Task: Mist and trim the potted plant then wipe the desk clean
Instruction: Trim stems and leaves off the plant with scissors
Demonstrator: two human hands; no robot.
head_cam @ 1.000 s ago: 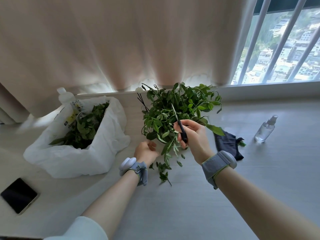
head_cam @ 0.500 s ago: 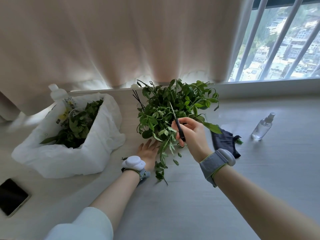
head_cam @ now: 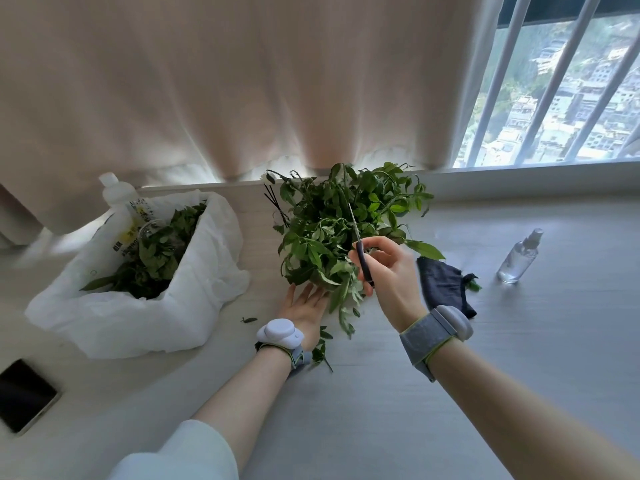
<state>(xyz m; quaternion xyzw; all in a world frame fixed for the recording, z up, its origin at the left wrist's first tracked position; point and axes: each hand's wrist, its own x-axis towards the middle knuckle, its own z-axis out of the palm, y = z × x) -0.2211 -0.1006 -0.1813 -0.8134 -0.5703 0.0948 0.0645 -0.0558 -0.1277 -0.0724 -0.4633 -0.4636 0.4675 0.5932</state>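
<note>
The leafy green potted plant (head_cam: pixel 332 230) stands at the back middle of the pale desk (head_cam: pixel 381 410); its pot is hidden by foliage. My right hand (head_cam: pixel 388 271) grips dark-handled scissors (head_cam: pixel 358 244), blades pointing up into the leaves. My left hand (head_cam: pixel 304 310) lies flat with fingers spread at the plant's near base, under drooping stems. A cut sprig (head_cam: pixel 322 355) lies by my left wrist. A dark cloth (head_cam: pixel 443 289) lies right of the plant, and a clear spray bottle (head_cam: pixel 519 258) stands further right.
A white plastic bag (head_cam: pixel 114 306) of cut leaves sits at left, with a white bottle (head_cam: pixel 121 202) behind it. A black phone (head_cam: pixel 24 396) lies at the near left edge. A small leaf scrap (head_cam: pixel 248 319) rests on the desk. Curtain and barred window run along the back.
My left hand went from curled near the trailing stems to flat and spread against the plant's base. My right hand with the scissors stayed nearly in place.
</note>
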